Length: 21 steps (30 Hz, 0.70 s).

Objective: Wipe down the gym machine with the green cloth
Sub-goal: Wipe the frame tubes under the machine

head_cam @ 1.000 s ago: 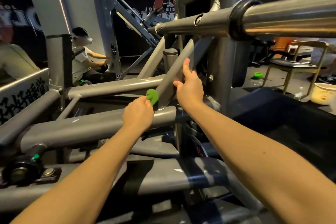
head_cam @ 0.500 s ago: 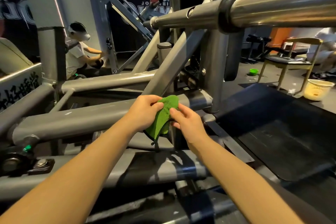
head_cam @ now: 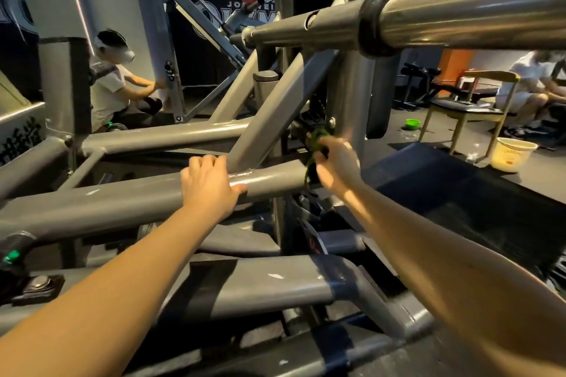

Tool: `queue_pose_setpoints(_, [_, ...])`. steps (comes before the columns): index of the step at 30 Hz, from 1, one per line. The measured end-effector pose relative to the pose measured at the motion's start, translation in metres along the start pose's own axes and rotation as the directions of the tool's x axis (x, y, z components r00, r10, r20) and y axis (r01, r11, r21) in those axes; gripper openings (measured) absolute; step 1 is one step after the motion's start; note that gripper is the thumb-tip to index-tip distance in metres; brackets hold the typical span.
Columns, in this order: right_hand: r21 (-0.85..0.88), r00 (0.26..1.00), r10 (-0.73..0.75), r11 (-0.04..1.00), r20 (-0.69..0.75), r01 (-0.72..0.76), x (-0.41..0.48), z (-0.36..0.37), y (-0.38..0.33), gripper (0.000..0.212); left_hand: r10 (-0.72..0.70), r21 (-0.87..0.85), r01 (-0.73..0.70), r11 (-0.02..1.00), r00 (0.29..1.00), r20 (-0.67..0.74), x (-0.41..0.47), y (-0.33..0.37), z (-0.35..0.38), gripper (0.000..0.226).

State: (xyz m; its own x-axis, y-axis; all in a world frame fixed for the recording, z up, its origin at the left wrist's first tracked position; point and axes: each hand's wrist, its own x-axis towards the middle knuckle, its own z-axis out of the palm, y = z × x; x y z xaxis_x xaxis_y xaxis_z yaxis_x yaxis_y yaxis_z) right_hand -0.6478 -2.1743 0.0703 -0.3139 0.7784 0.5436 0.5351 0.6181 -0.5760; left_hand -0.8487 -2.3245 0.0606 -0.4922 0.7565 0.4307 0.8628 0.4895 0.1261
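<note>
Forearms are reaching forward in the head view over the grey gym machine [head_cam: 275,285]; the left hand [head_cam: 211,187] is resting on a horizontal frame tube [head_cam: 122,202], fingers hooking over its top and thumb lying along its front, so it is gripping the tube loosely; the right hand [head_cam: 338,162], blurred, is clutching the green cloth [head_cam: 317,139] in curled fingers, holding it bunched just beside the machine's upright post [head_cam: 346,95] and a bolt [head_cam: 331,122], with 1 thin strand hanging down past the end of the tube; a thick steel bar [head_cam: 474,18] with a black collar [head_cam: 378,20] is crossing overhead from the right; a dark pad [head_cam: 459,193] is lying below the right forearm; on the floor beyond, a yellow bucket [head_cam: 513,156], a green bowl [head_cam: 412,123] and a chair [head_cam: 471,107] are standing near 1 seated person [head_cam: 533,82]; another person [head_cam: 113,92] is crouching at a machine on the far left.
</note>
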Motion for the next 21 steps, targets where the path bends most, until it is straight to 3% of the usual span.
queue_pose_setpoints(3, [-0.114,0.996,0.003,0.993,0.086,0.007,-0.006,0.032,0.004,0.030,-0.001,0.062,-0.001,0.998,1.000,0.025,0.003,-0.003,0.002,0.062])
queue_pose_setpoints(8, [-0.002,0.915,-0.211,0.974,0.345,0.226,-0.022,0.045,-0.019,0.041,-0.009,0.042,0.009,0.999,1.000,0.009,0.007,-0.005,0.007,0.065])
queue_pose_setpoints(10, [-0.080,0.917,-0.253,0.954,0.309,0.290,-0.011,0.033,-0.006,0.037,-0.013,0.026,0.012,1.000,1.000,0.022,0.007,-0.006,0.008,0.066])
queue_pose_setpoints(13, [-0.350,0.965,-0.149,0.910,0.217,0.220,0.017,0.022,0.018,0.034,-0.012,0.028,0.011,1.000,1.000,0.013,0.006,-0.005,0.006,0.065])
queue_pose_setpoints(16, [-0.278,0.980,-0.066,0.954,0.188,0.117,0.015,0.042,0.005,0.037,-0.007,-0.003,0.007,1.000,1.000,-0.009,0.006,-0.005,0.008,0.065])
queue_pose_setpoints(21, [-0.180,0.956,-0.211,0.952,0.205,0.248,-0.009,0.065,-0.045,0.036,-0.037,-0.074,0.034,0.997,0.998,-0.043,0.003,-0.008,0.012,0.072])
